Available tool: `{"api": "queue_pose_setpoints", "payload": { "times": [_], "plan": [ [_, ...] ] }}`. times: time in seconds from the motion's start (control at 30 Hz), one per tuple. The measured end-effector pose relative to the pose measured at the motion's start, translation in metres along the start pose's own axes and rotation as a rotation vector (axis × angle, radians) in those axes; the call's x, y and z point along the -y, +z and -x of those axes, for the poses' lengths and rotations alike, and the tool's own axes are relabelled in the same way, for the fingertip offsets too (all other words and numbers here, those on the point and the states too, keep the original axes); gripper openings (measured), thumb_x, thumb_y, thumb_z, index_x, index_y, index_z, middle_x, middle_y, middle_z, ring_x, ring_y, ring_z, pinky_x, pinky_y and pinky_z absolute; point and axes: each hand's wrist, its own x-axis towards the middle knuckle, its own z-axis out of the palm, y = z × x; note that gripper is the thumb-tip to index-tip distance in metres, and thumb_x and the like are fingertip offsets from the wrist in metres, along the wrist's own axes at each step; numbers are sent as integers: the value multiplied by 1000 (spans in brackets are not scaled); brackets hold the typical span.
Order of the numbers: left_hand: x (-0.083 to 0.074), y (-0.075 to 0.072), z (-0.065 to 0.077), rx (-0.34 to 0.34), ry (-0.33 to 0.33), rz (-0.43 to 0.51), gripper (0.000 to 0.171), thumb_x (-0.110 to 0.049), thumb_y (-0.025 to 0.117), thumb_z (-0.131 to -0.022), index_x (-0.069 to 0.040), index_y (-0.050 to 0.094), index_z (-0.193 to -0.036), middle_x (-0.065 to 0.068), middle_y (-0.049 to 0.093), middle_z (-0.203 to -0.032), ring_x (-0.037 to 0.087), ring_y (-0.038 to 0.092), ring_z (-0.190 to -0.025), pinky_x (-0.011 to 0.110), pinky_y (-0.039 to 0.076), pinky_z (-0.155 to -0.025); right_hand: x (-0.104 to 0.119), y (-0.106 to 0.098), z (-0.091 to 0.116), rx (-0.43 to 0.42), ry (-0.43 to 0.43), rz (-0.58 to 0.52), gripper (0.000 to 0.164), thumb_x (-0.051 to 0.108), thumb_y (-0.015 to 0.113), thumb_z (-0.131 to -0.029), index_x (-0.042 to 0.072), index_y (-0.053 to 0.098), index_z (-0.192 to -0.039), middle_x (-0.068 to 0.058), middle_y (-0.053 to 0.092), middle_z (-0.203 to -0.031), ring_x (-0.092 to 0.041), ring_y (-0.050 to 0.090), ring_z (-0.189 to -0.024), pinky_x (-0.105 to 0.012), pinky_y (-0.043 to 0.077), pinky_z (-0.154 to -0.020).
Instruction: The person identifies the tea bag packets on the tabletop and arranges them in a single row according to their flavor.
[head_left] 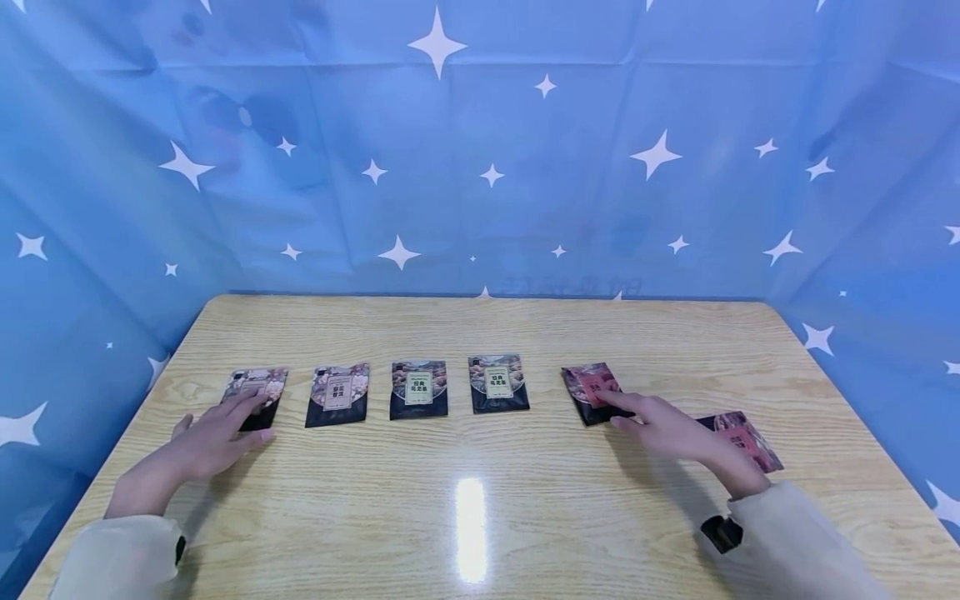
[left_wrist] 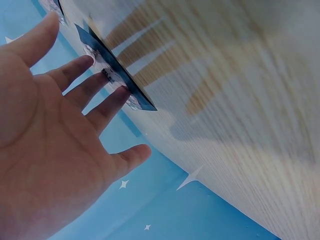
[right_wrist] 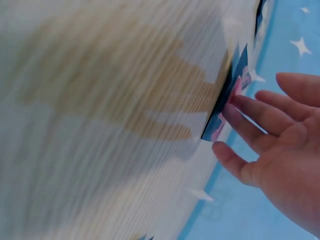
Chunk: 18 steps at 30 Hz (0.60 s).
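Observation:
At the far left of the row, my left hand point(head_left: 212, 442) rests its fingertips on a dark sachet with a floral print point(head_left: 275, 382). In the left wrist view its fingers are spread and nearly straight against the sachet face point(left_wrist: 108, 72). My right hand point(head_left: 660, 423) touches a tilted black sachet with a red label point(head_left: 587, 382). The right wrist view shows loosely bent fingers on that sachet point(right_wrist: 217, 126), with the thumb apart from the others. A second red-label sachet point(head_left: 757, 443) lies askew, partly hidden under the right forearm.
Between the hands lie a pink-label floral sachet point(head_left: 337, 397) and two green-label sachets, one on the left point(head_left: 418, 390) and one on the right point(head_left: 498, 383). All rest flat on the wooden table point(head_left: 360, 508). A blue star-printed cloth point(head_left: 450, 208) hangs behind the table.

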Motion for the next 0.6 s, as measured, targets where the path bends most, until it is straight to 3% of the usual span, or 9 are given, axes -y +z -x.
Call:
{"api": "queue_pose_setpoints", "payload": {
  "times": [0.33,0.6],
  "plan": [
    [3,1,-1,-2,12,-2,74,-50,44,-92,5,29,-139,30,18,-142,55,21,-123,76,10,-83,4,8,-29,68,7,-43,49,-4,41,-94,-4,28,-141,-27,31,-140,-43,26,-129,-56,29,-98],
    [2,1,0,-5,11,-5,73,-50,44,-92,4,29,-139,29,18,-143,54,20,-123,76,10,-83,8,11,-36,72,-1,-49,48,-3,42,-94,-5,28,-140,-27,32,-140,-42,28,-128,-54,33,-96]
  ]
}}
